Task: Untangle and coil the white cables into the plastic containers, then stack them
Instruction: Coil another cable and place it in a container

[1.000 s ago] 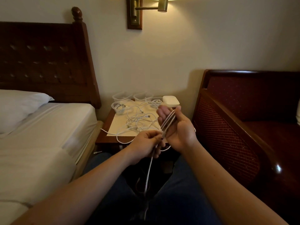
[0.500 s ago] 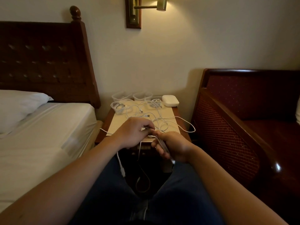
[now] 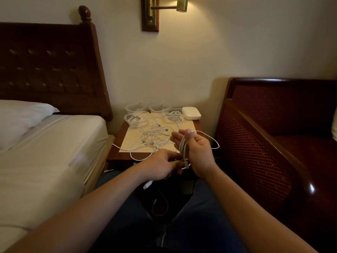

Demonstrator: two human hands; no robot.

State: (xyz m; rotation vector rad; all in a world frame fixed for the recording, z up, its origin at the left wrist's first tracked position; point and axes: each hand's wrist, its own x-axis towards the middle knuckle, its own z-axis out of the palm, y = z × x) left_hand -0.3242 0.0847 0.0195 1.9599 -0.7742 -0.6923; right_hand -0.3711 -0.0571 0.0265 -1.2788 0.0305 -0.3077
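Observation:
A tangle of white cables [image 3: 155, 137] lies on the small wooden nightstand [image 3: 116, 154]. My right hand [image 3: 197, 152] is raised over the nightstand's front edge, with a white cable coil [image 3: 183, 150] wound around its fingers. My left hand [image 3: 162, 166] sits just below and left of it, pinching the loose end of that cable. Clear plastic containers stand at the back: one [image 3: 135, 119] holds a coiled cable, another [image 3: 172, 114] also holds cable, and two more [image 3: 136, 107] [image 3: 159, 106] behind look empty.
A white lidded box [image 3: 191, 113] sits at the nightstand's back right corner. A bed with white sheets [image 3: 45, 152] is on the left, a dark red wooden armchair [image 3: 273, 143] on the right. My legs in dark trousers [image 3: 200, 225] are below.
My right hand has risen from below the nightstand's edge and turned palm-up with the cable looped around it. My left hand dropped lower, still on the cable's end.

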